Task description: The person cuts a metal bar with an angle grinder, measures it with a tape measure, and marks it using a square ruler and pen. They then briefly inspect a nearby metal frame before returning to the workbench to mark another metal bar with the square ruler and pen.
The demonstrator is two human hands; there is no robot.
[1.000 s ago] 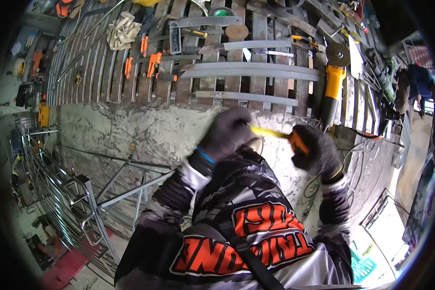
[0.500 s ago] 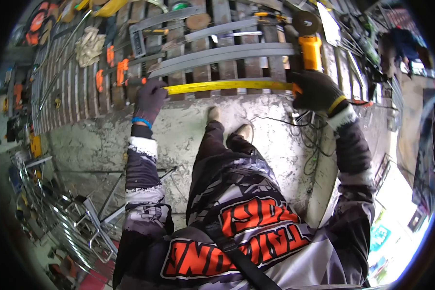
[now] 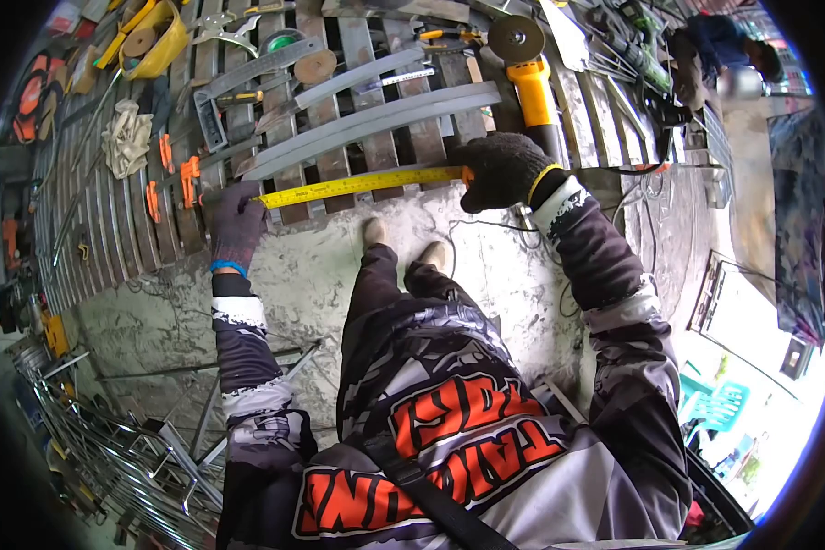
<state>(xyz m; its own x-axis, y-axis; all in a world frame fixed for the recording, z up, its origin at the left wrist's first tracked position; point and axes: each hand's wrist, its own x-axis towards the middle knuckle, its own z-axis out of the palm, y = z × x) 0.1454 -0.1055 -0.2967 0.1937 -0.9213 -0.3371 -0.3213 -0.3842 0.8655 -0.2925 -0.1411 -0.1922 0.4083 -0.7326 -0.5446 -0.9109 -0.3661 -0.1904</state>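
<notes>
A yellow tape measure blade (image 3: 362,184) stretches between my two gloved hands along the slatted metal bench's near edge. My left hand (image 3: 236,225), in a dark glove with a blue cuff, closes on the blade's left end. At the other end my right hand (image 3: 504,172), in a black glove with a yellow cuff, wraps around the tape's case; only an orange bit of it shows. Just beyond the blade lie flat grey metal bars (image 3: 376,128) on the slats. An angle grinder (image 3: 532,87) with a yellow body rests beyond my right hand.
Orange clamps (image 3: 190,181), a crumpled cloth (image 3: 127,137), a metal square (image 3: 209,119) and a yellow helmet-like bowl (image 3: 154,38) lie on the bench (image 3: 119,220). Cables trail at the right. Metal tubing (image 3: 128,449) is piled at lower left. Another person (image 3: 720,50) is at upper right.
My right hand has moved left toward my left hand, and the stretch of blade between them is shorter. The whole view has shifted to the right.
</notes>
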